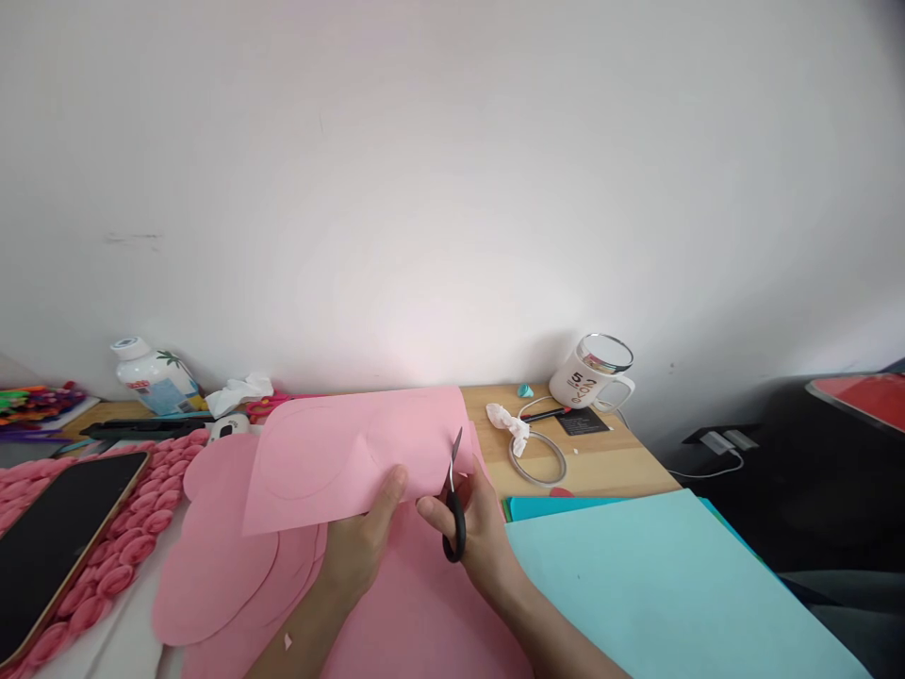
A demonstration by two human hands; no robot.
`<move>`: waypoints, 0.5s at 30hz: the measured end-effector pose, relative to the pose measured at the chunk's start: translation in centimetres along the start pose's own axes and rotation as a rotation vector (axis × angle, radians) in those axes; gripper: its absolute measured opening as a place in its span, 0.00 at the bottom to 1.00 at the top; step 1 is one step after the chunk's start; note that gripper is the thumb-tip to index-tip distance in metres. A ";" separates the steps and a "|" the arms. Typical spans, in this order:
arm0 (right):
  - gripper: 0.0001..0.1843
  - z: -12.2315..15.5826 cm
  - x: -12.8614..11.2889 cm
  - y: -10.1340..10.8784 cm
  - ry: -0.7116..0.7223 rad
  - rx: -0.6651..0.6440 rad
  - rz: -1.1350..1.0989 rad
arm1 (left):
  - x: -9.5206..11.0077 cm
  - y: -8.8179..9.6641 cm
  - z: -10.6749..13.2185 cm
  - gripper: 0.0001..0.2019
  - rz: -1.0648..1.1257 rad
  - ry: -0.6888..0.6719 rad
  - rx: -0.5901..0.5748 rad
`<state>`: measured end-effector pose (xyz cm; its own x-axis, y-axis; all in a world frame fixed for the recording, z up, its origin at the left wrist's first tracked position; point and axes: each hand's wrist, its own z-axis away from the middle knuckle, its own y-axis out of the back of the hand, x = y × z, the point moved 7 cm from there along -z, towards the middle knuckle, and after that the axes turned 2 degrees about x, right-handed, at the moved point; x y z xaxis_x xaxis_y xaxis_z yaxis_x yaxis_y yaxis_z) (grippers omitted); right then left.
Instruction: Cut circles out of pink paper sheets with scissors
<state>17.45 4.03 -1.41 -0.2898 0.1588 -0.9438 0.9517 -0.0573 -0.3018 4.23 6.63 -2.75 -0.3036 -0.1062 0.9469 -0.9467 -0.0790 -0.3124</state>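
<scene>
A pink sheet of paper [318, 453] with faint curved pencil outlines is raised above the table. My left hand [364, 542] grips its lower edge, thumb on top and the other fingers hidden beneath. In my right hand [481, 523] is a pair of scissors [453, 528] with black handles, its blades pointing up at the sheet's right end. Whether the blades are parted is hard to see. Below the sheet lie pink cut-out pieces with rounded lobes [219, 566] and more pink paper [424, 604].
Light blue paper [657, 585] lies on the right. Behind it are a white mug [586, 377], a coiled cable [537, 459] and a crumpled tissue [509, 424]. A phone [63, 538] rests on a pink braided mat [134, 538] at left, near a white bottle [156, 377].
</scene>
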 end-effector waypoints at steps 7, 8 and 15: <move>0.29 0.1 -0.1 -0.2 -0.041 -0.044 -0.080 | 0.5 0.0 0.0 0.20 -0.021 -0.008 0.008; 0.29 0.1 -0.2 -0.2 -0.044 -0.039 -0.070 | 0.5 0.0 0.0 0.20 -0.025 -0.013 0.012; 0.24 0.2 -0.4 0.0 -0.039 0.010 0.019 | 0.6 -0.1 0.0 0.16 -0.051 -0.028 -0.001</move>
<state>17.50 3.80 -1.07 -0.2754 0.1191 -0.9539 0.9561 -0.0697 -0.2847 4.12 6.53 -2.14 -0.2517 -0.1293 0.9591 -0.9610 -0.0839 -0.2635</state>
